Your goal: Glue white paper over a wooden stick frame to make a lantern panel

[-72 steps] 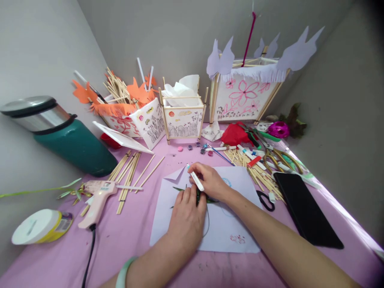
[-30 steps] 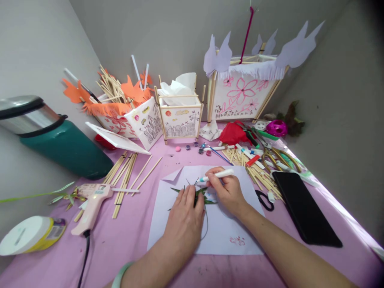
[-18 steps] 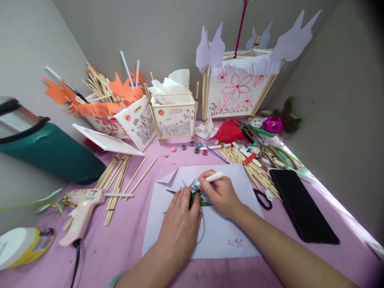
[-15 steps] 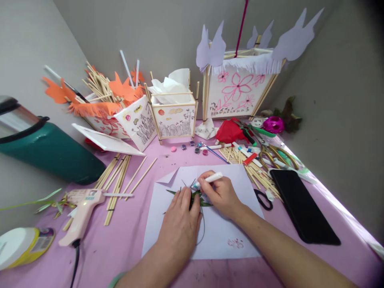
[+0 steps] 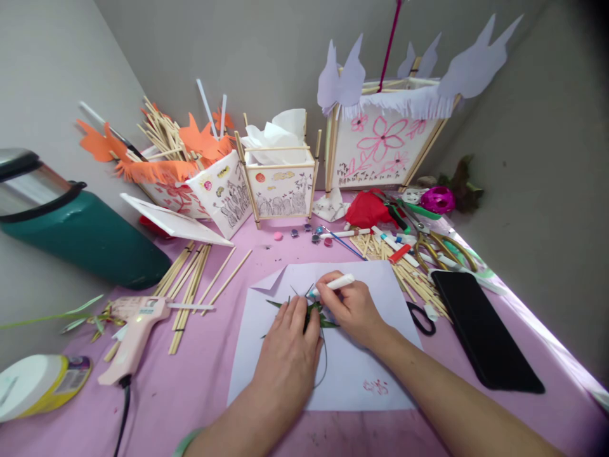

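Note:
A sheet of white paper (image 5: 266,381) lies in front of me, its upper left corner folded over and small red marks near its lower right. My left hand (image 5: 288,343) rests flat on it, fingers stretched out, pressing down dark green pointed leaves (image 5: 314,312) with thin stems. Part of the leaves is hidden under the fingers. In my right hand (image 5: 354,311) is a white marker (image 5: 339,282) with a blue end, gripped like a pen. Its tip meets the paper at the upper edge of the leaves, just beyond my left fingertips.
Left stand a green bottle (image 5: 85,235), a pink glue gun (image 5: 137,333) and a white-lidded tub (image 5: 38,387). Paper lanterns (image 5: 283,190) on wooden sticks line the back. Right lie a black phone (image 5: 485,330), scissors (image 5: 421,317) and loose sticks (image 5: 419,285).
The whole view has shifted slightly to the right. Both hands keep nearly the same position on the paper, and the marker stays at the leaves' upper edge.

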### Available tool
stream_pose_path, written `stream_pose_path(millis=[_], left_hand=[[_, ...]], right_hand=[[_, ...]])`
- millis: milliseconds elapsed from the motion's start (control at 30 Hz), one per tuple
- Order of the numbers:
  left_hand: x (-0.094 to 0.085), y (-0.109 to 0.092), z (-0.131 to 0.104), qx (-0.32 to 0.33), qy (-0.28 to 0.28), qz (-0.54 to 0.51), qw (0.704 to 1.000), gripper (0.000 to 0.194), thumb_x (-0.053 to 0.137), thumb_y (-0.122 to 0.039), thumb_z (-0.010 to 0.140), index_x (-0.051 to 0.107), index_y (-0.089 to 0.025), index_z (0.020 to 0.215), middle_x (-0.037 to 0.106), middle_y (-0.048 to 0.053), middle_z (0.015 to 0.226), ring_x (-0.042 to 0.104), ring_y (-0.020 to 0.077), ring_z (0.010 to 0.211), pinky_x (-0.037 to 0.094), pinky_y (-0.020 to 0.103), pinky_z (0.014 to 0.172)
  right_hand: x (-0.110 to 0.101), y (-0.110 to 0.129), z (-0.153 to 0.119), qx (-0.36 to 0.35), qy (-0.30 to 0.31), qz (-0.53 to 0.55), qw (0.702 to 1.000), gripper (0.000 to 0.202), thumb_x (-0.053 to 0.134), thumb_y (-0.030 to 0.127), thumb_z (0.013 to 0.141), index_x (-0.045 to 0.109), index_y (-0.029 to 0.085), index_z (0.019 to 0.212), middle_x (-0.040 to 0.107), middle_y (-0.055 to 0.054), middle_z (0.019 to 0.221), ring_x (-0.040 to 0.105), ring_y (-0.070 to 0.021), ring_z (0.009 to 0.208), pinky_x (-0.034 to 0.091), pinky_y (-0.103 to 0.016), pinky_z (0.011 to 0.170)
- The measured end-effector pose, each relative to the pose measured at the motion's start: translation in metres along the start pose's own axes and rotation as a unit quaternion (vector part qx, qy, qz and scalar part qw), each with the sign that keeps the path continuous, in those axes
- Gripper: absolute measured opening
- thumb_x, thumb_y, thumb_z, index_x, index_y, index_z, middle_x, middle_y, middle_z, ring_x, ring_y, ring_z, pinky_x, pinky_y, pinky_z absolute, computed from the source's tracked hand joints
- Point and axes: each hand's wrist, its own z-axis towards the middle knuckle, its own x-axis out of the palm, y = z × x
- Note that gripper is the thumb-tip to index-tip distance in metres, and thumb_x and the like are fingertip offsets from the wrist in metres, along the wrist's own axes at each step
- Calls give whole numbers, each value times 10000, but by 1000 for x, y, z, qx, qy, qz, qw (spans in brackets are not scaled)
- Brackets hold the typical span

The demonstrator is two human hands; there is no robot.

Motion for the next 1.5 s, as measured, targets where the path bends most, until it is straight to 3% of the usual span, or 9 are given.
stream_pose_path(millis=[933,1500], left_hand=[[-2,-2,2,-2,31,43,999,341,486,-168,872,584,-88,1189,562,188,1310,522,324,1226,470,462,1001],[-3,-4,3,-5,49,46,998,358,483,-170,873,577,-74,1206,548,203,1317,505,334,1239,449,474,1021]], right_hand=[[1,-5,3,38,-71,-45,996,240,462,343,925,585,186,792,653,-11,721,613,-138,635,422,-224,598],[2,-8,3,50,-106,-58,991,272,475,369,916,602,177,772,663,-31,736,617,-154,656,422,-239,612]])
